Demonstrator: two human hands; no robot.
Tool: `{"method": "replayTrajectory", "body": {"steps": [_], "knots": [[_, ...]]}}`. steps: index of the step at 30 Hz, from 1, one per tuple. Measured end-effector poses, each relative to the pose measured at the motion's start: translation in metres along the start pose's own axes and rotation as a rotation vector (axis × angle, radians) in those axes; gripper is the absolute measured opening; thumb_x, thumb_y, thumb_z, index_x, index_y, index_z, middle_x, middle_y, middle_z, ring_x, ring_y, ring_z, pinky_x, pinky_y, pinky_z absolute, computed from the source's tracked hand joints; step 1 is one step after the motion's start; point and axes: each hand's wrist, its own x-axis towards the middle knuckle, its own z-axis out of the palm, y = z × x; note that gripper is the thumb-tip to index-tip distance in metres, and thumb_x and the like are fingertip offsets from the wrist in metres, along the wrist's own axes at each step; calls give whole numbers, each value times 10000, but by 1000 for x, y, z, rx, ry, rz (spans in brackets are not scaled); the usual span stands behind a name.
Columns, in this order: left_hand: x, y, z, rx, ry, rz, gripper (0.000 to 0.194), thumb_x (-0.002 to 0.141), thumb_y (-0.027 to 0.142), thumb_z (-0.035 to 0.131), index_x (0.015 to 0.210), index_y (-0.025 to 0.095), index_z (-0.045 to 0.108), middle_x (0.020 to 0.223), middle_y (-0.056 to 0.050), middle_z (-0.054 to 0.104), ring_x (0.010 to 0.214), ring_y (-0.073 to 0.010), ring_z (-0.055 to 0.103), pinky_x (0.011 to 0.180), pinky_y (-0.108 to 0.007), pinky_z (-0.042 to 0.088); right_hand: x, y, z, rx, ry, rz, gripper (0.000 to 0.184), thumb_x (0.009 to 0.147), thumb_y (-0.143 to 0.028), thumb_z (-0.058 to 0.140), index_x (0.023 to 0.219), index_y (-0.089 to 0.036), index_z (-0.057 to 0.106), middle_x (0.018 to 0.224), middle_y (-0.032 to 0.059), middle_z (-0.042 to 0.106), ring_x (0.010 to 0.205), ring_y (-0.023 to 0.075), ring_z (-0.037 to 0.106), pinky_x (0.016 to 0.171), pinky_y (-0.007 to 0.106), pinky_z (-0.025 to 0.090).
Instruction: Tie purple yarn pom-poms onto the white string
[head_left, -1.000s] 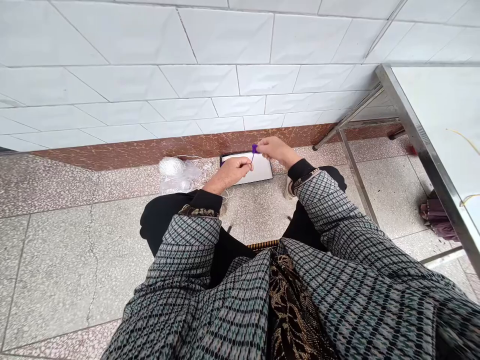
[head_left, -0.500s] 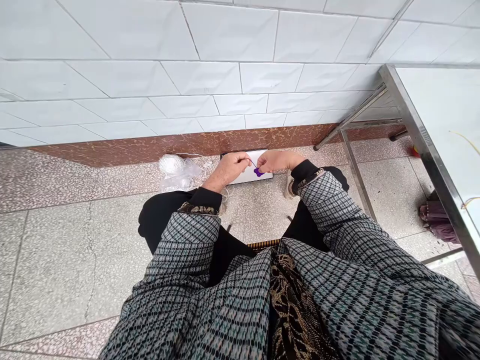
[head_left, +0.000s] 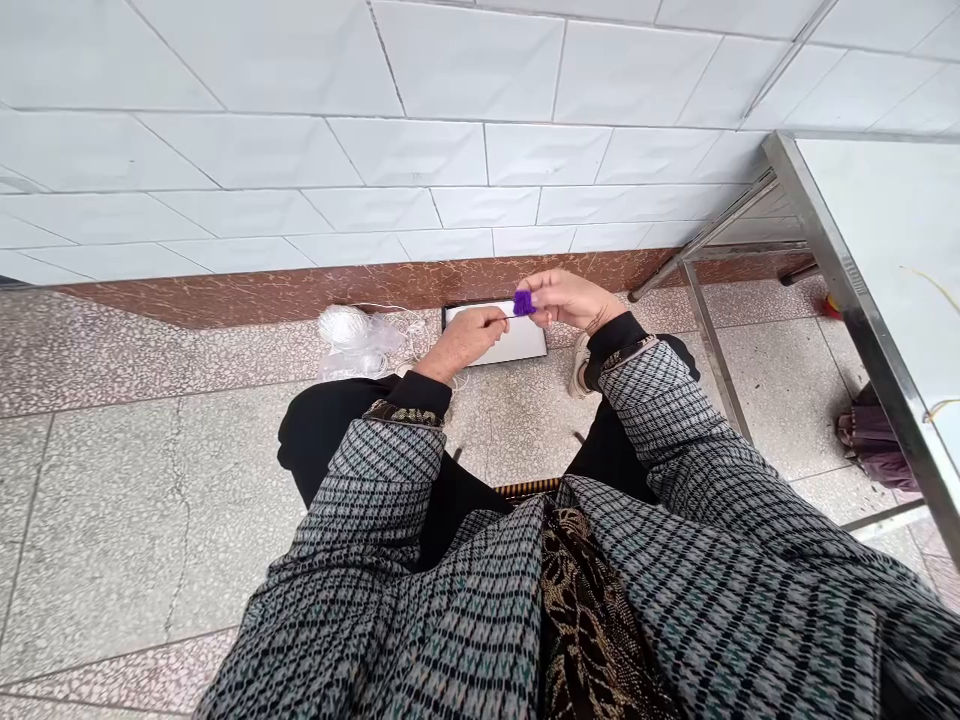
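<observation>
A small purple bundle of yarn (head_left: 523, 302) is pinched in the fingers of my right hand (head_left: 564, 298), above the far side of a white board with a dark edge (head_left: 517, 346). From the bundle a thin purple strand (head_left: 511, 317) runs left to my left hand (head_left: 471, 338), whose thumb and fingers are closed on it. The strand looks taut between the two hands. My fingers cover part of the bundle.
White yarn (head_left: 346, 328) in clear plastic lies on the floor left of the board, with loose white cord beside it. A metal-framed table (head_left: 847, 270) stands at the right. The white tiled wall (head_left: 450, 150) rises close in front. A shoe (head_left: 580, 366) shows below my right wrist.
My right hand has lifted and turned with the purple yarn bundle, moving it up and slightly right. My left hand has come slightly right and lower, still holding the strand.
</observation>
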Motion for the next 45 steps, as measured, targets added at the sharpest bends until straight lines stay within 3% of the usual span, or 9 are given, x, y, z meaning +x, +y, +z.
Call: {"method": "replayTrajectory", "body": {"steps": [5, 10, 14, 19, 26, 31, 36, 41, 45], "knots": [[-1, 1, -9, -6, 139, 39, 124, 788, 200, 532, 696, 197, 615, 598, 14, 580, 604, -154, 529, 637, -288, 410, 2, 2, 10, -466, -143, 239, 180, 849, -5, 693, 724, -131, 662, 535, -50, 544, 491, 70, 441, 501, 184, 358], [-7, 7, -2, -44, 30, 110, 131, 800, 245, 549, 731, 186, 643, 610, 16, 570, 589, -139, 523, 603, -273, 406, 16, 8, 17, -686, 219, 307, 284, 873, -7, 699, 637, -142, 620, 482, -46, 479, 461, 85, 433, 456, 217, 340], [-8, 11, 3, -42, -8, 73, 126, 804, 221, 525, 733, 187, 624, 610, 21, 552, 578, -132, 533, 595, -265, 417, 22, 10, 12, -304, 428, 123, 315, 936, 1, 612, 667, -156, 567, 487, -55, 482, 446, 63, 406, 456, 185, 339], [-2, 7, 5, -54, -55, 27, 128, 800, 182, 530, 729, 185, 636, 638, 3, 574, 610, -139, 549, 637, -276, 447, 13, 7, 2, 77, 213, -53, 175, 936, -66, 664, 792, -149, 608, 561, -69, 510, 468, 54, 425, 491, 166, 381], [1, -1, 1, 24, 41, 26, 148, 819, 224, 545, 720, 189, 650, 622, 4, 582, 586, -150, 502, 604, -300, 399, 0, 1, -1, -399, -191, 119, 146, 867, -28, 698, 763, -129, 681, 555, -50, 556, 495, 60, 454, 509, 181, 367], [-2, 2, 2, 18, 57, 186, 154, 808, 244, 560, 717, 185, 669, 687, -10, 643, 665, -158, 543, 669, -292, 436, 11, 6, 11, -708, 96, 286, 253, 850, 3, 719, 650, -133, 644, 491, -44, 499, 470, 77, 441, 470, 215, 329], [2, 2, 13, -91, 165, 153, 158, 799, 248, 578, 682, 181, 660, 604, 16, 555, 590, -140, 467, 613, -281, 380, 22, 12, 15, -238, 384, 103, 316, 932, 12, 606, 661, -148, 581, 485, -52, 491, 453, 62, 405, 457, 176, 330], [8, 3, 19, -362, 288, 65, 250, 901, 315, 594, 685, 190, 595, 544, 44, 423, 521, -113, 370, 528, -254, 299, 23, 15, 20, 245, 309, 4, 306, 974, -48, 636, 700, -153, 548, 572, -51, 527, 473, 43, 400, 474, 144, 366], [7, 7, 21, -530, 357, 28, 102, 897, 255, 647, 826, 208, 591, 578, 62, 418, 515, -101, 343, 512, -228, 298, 23, 19, 22, 402, 292, 6, 272, 986, -61, 662, 752, -151, 558, 631, -55, 539, 499, 42, 432, 479, 143, 386]]}}
